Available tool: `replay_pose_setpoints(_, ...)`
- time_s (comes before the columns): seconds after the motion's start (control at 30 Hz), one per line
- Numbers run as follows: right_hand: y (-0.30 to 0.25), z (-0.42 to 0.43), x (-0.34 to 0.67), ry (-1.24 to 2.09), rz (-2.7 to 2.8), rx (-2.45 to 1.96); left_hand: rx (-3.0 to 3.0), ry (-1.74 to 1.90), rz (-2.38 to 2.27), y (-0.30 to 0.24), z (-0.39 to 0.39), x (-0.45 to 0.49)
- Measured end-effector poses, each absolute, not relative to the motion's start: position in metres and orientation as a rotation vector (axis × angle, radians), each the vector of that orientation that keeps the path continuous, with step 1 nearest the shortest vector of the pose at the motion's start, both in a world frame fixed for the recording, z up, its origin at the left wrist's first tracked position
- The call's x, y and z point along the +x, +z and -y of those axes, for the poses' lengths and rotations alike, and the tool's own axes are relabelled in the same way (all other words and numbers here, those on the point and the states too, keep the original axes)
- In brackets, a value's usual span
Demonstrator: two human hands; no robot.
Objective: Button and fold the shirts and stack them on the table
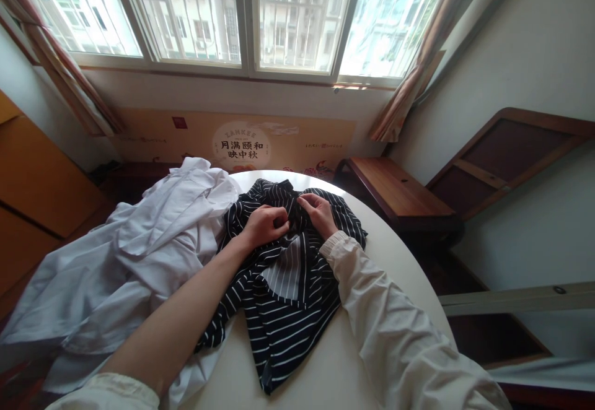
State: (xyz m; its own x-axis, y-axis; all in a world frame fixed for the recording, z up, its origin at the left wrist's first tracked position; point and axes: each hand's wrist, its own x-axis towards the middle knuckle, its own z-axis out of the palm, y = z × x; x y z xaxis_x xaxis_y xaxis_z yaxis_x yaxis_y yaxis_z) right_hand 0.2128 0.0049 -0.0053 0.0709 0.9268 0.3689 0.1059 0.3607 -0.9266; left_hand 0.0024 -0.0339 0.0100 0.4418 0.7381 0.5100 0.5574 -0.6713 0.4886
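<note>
A black shirt with white stripes point(290, 329) lies crumpled on a round white table point(409, 261), its paler inner side showing in the middle. My left hand point(264, 225) is closed on the shirt's cloth near the upper middle. Just to the right, my right hand point(318, 212) pinches the shirt's edge between thumb and fingers. Both hands are close together, a small gap of dark cloth between them. Whether a button or only fabric is in the fingers is too small to tell.
White cloth point(158, 243) is heaped on the table's left side and hangs over its edge. Beyond the table stand a wooden bench or side table point(404, 187) at right and a printed banner point(297, 134) under the windows point(195, 13). Orange-brown furniture point(41, 181) is at left.
</note>
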Motion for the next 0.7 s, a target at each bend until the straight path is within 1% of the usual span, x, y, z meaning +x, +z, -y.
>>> replay_pose_setpoints(0.27, 0.002, 0.003, 0.209, 0.948, 1.401, -0.925, 2.174, 0.974, -1.187, 0.005, 0.027, 0.001)
replay_pose_setpoints(0.37, 0.006, 0.007, 0.208, 0.929, 1.467, -0.938, 2.165, 0.932, -1.15, 0.001, 0.023, 0.0)
replay_pose_setpoints(0.57, 0.033, 0.013, 0.216, 0.62, 1.841, -1.199, 2.174, 0.934, -1.148, -0.001, 0.022, 0.0)
replay_pose_setpoints(0.7, 0.052, 0.016, 0.226, 0.753, 2.085, -1.247, 2.072, 1.056, -1.145, -0.001, 0.02, -0.001)
